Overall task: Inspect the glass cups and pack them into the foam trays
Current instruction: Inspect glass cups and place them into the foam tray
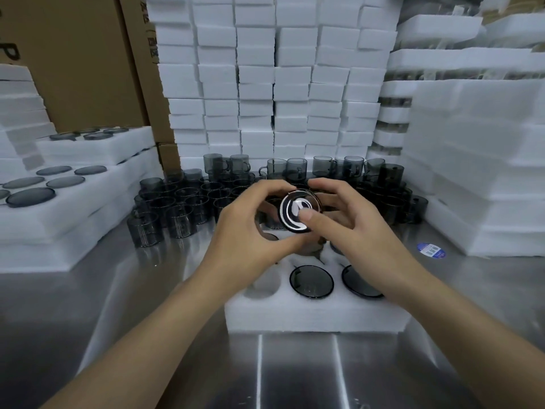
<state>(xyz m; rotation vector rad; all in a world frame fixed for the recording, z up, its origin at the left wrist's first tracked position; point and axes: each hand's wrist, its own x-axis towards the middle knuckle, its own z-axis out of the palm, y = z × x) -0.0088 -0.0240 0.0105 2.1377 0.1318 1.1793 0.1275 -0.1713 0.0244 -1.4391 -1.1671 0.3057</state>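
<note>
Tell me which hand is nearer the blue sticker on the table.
Right. The right hand holds the cup above the foam tray, with the blue sticker just off to its right. The left hand holds the cup's far side, farther away.

Loose cups (182, 202) stand behind the foam tray (315, 317).

hands: left hand (250, 228) and right hand (351, 222) both grip one smoked glass cup (299, 212), its round end toward the camera | below: foam tray (315, 317) on steel table (124, 293), two cups (311, 281) seated, one hole (264, 283) open | behind: loose cups (182, 202), stacked foam blocks (274, 81) | left: filled trays (73, 184)
</note>
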